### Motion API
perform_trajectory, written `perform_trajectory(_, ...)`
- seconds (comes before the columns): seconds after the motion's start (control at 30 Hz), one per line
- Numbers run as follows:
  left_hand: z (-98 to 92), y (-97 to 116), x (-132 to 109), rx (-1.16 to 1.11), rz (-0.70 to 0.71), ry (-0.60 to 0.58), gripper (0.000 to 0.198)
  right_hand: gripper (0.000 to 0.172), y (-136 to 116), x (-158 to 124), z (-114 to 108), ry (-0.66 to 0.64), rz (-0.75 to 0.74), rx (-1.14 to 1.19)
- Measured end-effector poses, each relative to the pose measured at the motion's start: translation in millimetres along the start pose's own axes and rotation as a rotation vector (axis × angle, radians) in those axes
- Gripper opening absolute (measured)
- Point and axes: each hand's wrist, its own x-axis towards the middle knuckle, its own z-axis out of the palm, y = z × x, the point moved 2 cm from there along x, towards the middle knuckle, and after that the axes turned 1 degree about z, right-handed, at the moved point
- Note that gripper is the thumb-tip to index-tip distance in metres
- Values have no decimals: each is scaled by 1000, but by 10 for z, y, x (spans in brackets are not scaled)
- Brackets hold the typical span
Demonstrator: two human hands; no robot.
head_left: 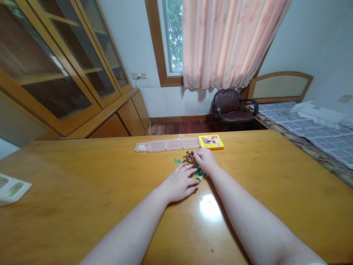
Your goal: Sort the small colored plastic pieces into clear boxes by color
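Small brown pieces (188, 156) lie in a loose heap on the wooden table, beside a mix of tiny green, blue and white pieces (201, 174), which look like toy bricks. My left hand (179, 183) rests on the table at the near left of the heap, fingers spread and touching its edge. Over the heap's right side, my right hand (206, 161) has its fingers bent together at the brown pieces; whatever they pinch is too small to make out. A green piece (175, 160) and a blue piece (179, 161) lie apart to the left.
A row of clear plastic compartments (166, 145) runs behind the heap, with something pale in the leftmost one. A yellow box (211, 141) adjoins its right end. At the left table edge sits a white object (16, 188). An office chair (230, 105) stands beyond the table.
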Motion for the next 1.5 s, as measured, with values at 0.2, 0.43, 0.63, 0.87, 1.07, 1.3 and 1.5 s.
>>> perform_trajectory(0.2,24,-61,-5,23,-61,11,33,38,5,-1,4,-13,-6,13)
perform_trajectory(0.43,0,-126,-12,77,-171,64,30,38,-5,-1,6,-5,9,24)
perform_trajectory(0.63,10,-208,-26,129,-296,70,34,38,-2,-16,49,-179,-53,147)
perform_trajectory(0.87,23,-261,-19,145,-445,85,40,33,-4,-20,69,-281,-125,145)
perform_trajectory(1.07,-9,-270,-29,141,-509,147,34,34,-6,-9,7,-172,-19,-16)
perform_trajectory(1.3,7,-259,-27,130,-428,120,35,34,-40,-36,29,-282,-80,66)
perform_trajectory(1.5,81,-121,1,46,-166,-2,54,38,16,-10,1,-148,77,141)
